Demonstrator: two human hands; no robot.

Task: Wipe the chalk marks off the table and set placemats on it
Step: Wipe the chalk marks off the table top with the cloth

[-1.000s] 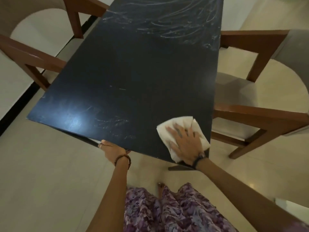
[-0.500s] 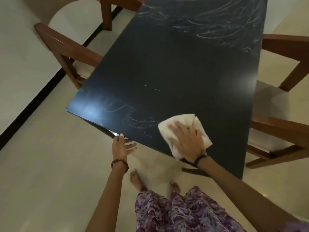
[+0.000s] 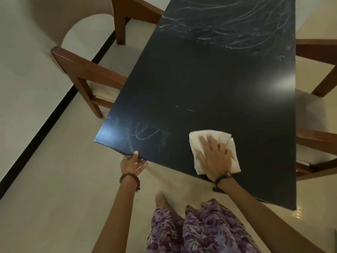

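A black rectangular table [image 3: 209, 84] fills the middle of the head view. White chalk scribbles [image 3: 228, 28] cover its far end, and fainter chalk marks [image 3: 145, 136] lie at its near left corner. My right hand [image 3: 215, 157] presses flat, fingers spread, on a cream cloth [image 3: 218, 138] near the table's front edge. My left hand [image 3: 133, 165] holds the front edge left of the cloth, thumb on top and fingers under the tabletop. No placemats are in view.
A wooden chair [image 3: 87, 70] with a pale seat stands at the table's left side. Another wooden chair [image 3: 317, 136] stands at the right side. The floor [image 3: 63, 189] is pale tile, with a dark strip along the left wall. My feet are near the table's front edge.
The view has shifted left, so the table now sits further right in frame. My right hand has slid the cloth leftwards along the front edge. My left hand has kept hold of the edge.
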